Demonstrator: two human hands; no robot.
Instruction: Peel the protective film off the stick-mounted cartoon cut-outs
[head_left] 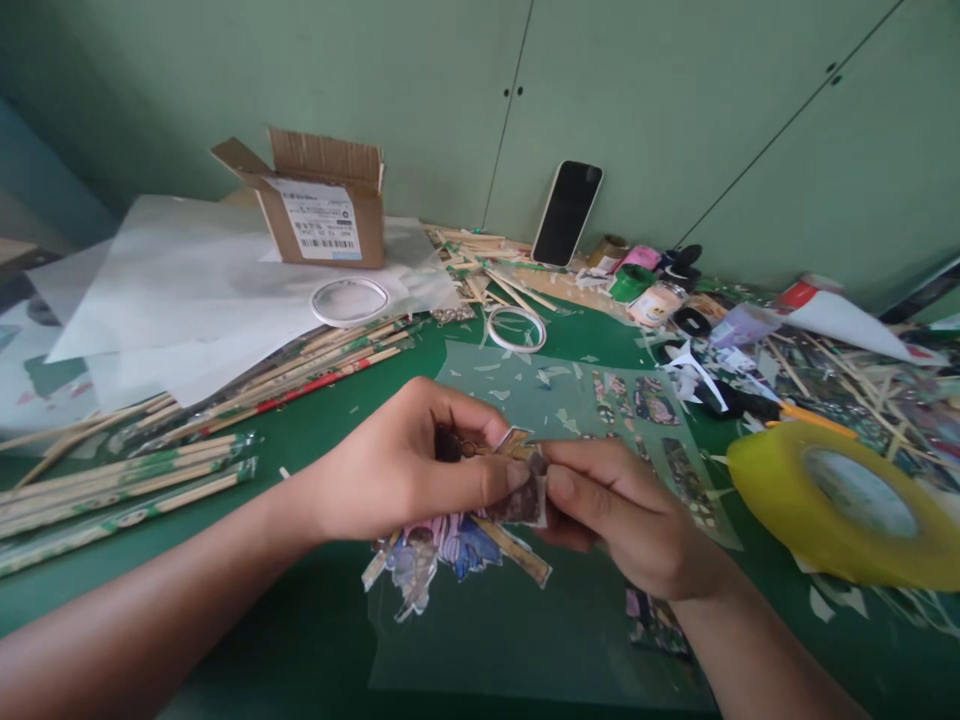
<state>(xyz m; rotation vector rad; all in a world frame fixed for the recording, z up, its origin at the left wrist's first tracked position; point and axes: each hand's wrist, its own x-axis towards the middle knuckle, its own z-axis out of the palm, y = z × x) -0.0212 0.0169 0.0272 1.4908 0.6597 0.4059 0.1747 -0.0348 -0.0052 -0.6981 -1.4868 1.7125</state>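
My left hand [409, 465] is closed around a laminated paper cutout [454, 545] with blue, pink and brown printed parts, its ragged lower edge hanging below the fingers. Between the two hands is a small dark brown printed piece [519, 502], pressed under my left thumb. My right hand [637, 515] pinches the right edge of this brown piece between thumb and fingers. Part of the cutout is hidden behind my left hand. Beneath both hands lies a translucent sheet [487, 645] with small printed cutouts [686, 475] on its right side.
Wrapped chopsticks [135, 490] lie left on the green table [247, 590]. Behind are an open cardboard box [330, 220], thin tape rolls [517, 330] and a propped phone [568, 213]. A wide yellow tape roll [772, 500], scissors [750, 402] and scraps crowd the right.
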